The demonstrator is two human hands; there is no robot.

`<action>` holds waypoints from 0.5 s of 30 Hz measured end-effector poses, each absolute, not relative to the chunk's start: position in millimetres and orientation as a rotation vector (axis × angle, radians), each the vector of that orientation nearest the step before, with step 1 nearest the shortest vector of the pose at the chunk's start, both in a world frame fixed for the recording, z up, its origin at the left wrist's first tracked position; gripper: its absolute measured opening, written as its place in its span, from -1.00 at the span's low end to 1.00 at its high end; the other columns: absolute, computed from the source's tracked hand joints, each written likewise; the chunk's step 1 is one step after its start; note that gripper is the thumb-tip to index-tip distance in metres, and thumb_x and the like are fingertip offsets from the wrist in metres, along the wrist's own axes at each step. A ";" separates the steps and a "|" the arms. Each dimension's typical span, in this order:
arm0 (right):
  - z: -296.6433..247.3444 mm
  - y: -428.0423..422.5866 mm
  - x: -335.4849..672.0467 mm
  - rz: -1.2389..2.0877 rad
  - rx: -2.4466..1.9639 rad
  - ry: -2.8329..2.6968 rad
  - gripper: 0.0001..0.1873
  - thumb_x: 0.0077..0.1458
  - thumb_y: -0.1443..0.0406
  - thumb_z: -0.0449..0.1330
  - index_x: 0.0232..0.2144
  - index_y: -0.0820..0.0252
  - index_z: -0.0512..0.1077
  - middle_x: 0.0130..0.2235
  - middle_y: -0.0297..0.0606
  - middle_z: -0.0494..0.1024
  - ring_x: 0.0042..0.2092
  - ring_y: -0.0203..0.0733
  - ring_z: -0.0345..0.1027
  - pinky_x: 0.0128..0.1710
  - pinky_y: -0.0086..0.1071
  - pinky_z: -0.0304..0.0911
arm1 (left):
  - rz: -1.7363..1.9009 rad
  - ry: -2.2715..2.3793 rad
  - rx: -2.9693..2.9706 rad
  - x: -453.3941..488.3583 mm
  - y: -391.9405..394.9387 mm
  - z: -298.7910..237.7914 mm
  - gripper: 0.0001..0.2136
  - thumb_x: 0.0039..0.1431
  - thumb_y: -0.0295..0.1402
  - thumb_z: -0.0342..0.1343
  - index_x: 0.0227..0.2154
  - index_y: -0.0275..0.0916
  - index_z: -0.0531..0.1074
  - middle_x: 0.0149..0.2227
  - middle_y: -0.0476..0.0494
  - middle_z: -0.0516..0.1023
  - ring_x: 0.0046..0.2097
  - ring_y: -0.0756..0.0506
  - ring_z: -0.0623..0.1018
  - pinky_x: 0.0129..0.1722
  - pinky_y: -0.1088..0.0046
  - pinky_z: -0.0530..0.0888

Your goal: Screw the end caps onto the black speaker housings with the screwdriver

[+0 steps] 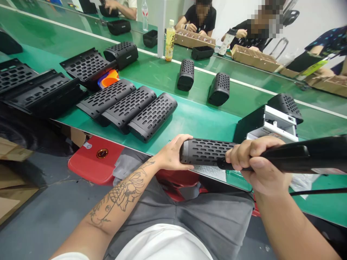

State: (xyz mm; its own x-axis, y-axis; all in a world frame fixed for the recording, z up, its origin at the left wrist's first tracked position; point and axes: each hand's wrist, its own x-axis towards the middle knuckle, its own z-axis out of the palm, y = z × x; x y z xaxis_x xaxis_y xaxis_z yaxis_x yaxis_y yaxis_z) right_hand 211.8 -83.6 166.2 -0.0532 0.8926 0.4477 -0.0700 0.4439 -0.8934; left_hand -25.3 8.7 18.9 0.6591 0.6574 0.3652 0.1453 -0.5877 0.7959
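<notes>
My left hand (173,153) is wrapped round the left end of a black perforated speaker shell (207,151), held level above the near edge of the green table (195,119). My right hand (256,162) grips the handle of a long black tool (306,157) that stretches off to the right; its tip meets the shell's right end. A black cord (317,192) trails from under that hand.
Three finished shells (127,108) lie side by side on the green table, with flat perforated panels (40,90) stacked to their left. Two shells (185,74) stand farther back. A black and white fixture (268,124) sits just beyond my hands. Other people work across the table.
</notes>
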 end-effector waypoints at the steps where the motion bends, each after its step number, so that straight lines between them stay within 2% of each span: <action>1: 167.3 -85.3 209.7 0.921 -0.805 -1.398 -0.70 0.21 0.15 0.57 -0.36 0.06 0.53 -0.55 -0.46 0.50 -0.58 -0.29 0.37 -0.41 -0.27 0.53 | 0.860 0.617 2.115 -25.7 8.6 18.0 0.04 -0.01 -0.11 0.62 0.46 -0.06 0.16 0.40 -0.36 0.40 0.37 -0.42 0.55 0.38 -0.07 0.56; 4: 174.9 -88.5 218.4 0.849 -0.857 -1.337 -0.70 0.16 0.09 0.60 -0.32 0.04 0.59 -0.53 -0.44 0.51 -0.57 -0.23 0.40 -0.43 -0.20 0.55 | 0.901 0.626 2.136 -26.4 6.9 15.2 0.04 0.00 -0.14 0.61 0.47 -0.07 0.14 0.39 -0.38 0.40 0.39 -0.43 0.54 0.39 -0.09 0.56; 6: 180.6 -84.6 244.0 0.662 -0.899 -1.241 -0.71 0.18 0.05 0.57 -0.29 0.03 0.62 -0.53 -0.43 0.50 -0.56 -0.20 0.38 -0.47 -0.16 0.53 | 0.930 0.632 2.153 -26.1 4.9 13.9 0.04 0.00 -0.15 0.60 0.47 -0.08 0.14 0.39 -0.38 0.40 0.40 -0.44 0.53 0.41 -0.09 0.54; 7: 182.0 -80.0 262.6 0.507 -0.914 -1.187 -0.74 0.21 0.07 0.54 -0.29 0.03 0.61 -0.54 -0.44 0.48 -0.56 -0.21 0.36 -0.49 -0.19 0.51 | 0.936 0.639 2.159 -25.6 3.8 13.5 0.03 0.00 -0.16 0.60 0.46 -0.08 0.14 0.38 -0.38 0.40 0.41 -0.44 0.53 0.41 -0.09 0.54; 9: 180.2 -66.8 305.6 0.074 -0.952 -1.119 -0.86 0.24 0.24 0.48 -0.33 0.06 0.59 -0.55 -0.47 0.46 -0.55 -0.24 0.38 -0.53 -0.28 0.45 | 0.934 0.657 2.164 -24.2 1.7 13.1 0.02 0.00 -0.15 0.60 0.46 -0.09 0.15 0.38 -0.38 0.41 0.39 -0.43 0.54 0.39 -0.06 0.57; 10: 176.6 -59.4 326.5 -0.018 -0.950 -1.098 -0.83 0.24 0.30 0.47 -0.38 0.07 0.57 -0.55 -0.49 0.45 -0.54 -0.29 0.39 -0.53 -0.35 0.40 | 0.933 0.666 2.162 -23.3 0.8 12.9 0.02 0.01 -0.14 0.60 0.46 -0.09 0.15 0.38 -0.38 0.41 0.38 -0.42 0.55 0.37 -0.05 0.59; 12: 165.9 -47.3 360.0 -0.043 -0.994 -1.102 -0.81 0.24 0.33 0.47 -0.40 0.09 0.56 -0.53 -0.48 0.49 -0.51 -0.26 0.44 -0.52 -0.34 0.39 | 0.945 0.673 2.159 -21.7 -0.6 12.3 0.02 0.02 -0.13 0.59 0.46 -0.10 0.15 0.38 -0.40 0.40 0.36 -0.42 0.56 0.34 -0.05 0.61; 15: 150.3 -42.5 381.1 0.011 -1.038 -1.119 -0.79 0.29 0.29 0.44 -0.41 0.06 0.56 -0.54 -0.50 0.51 -0.54 -0.22 0.39 -0.52 -0.27 0.40 | 0.973 0.654 2.172 -19.9 -2.3 11.0 0.02 0.02 -0.11 0.59 0.46 -0.11 0.15 0.38 -0.42 0.40 0.36 -0.43 0.56 0.34 -0.07 0.61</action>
State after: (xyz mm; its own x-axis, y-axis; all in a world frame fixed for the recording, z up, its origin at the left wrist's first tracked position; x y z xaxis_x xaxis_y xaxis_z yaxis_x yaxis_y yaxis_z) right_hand 381.1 -42.5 150.3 0.4864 0.4837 0.7276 0.4687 0.5583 -0.6845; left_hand -19.9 -2.3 11.0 0.5978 0.6614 0.4530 0.1695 -0.6566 0.7350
